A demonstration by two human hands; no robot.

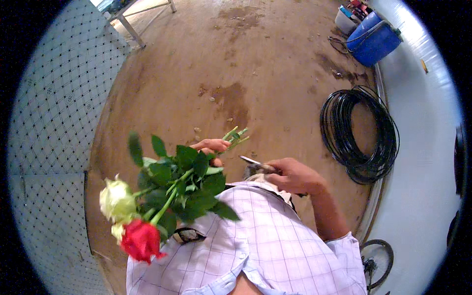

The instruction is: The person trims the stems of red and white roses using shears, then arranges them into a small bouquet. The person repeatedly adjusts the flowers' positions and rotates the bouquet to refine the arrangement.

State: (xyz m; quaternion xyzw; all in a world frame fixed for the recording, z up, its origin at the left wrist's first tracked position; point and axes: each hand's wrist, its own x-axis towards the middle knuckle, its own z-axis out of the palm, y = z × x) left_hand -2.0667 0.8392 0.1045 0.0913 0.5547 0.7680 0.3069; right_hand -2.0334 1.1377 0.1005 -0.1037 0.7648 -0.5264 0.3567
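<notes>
My left hand is closed round the stems of a small bunch of roses. The cut stem ends stick out past my fingers to the right. Dark green leaves hide much of that hand and its wrist. At the lower left of the bunch hang a red rose bloom and a pale greenish-white bloom, with part of another pale bloom between them. In my right hand is a knife, its short blade pointing left, a little below the stem ends and apart from them.
A coil of black hose lies on the brown floor at the right. Beyond it are a blue barrel and a white bucket. A patterned, tiled surface runs along the left. A wheel shows at the lower right.
</notes>
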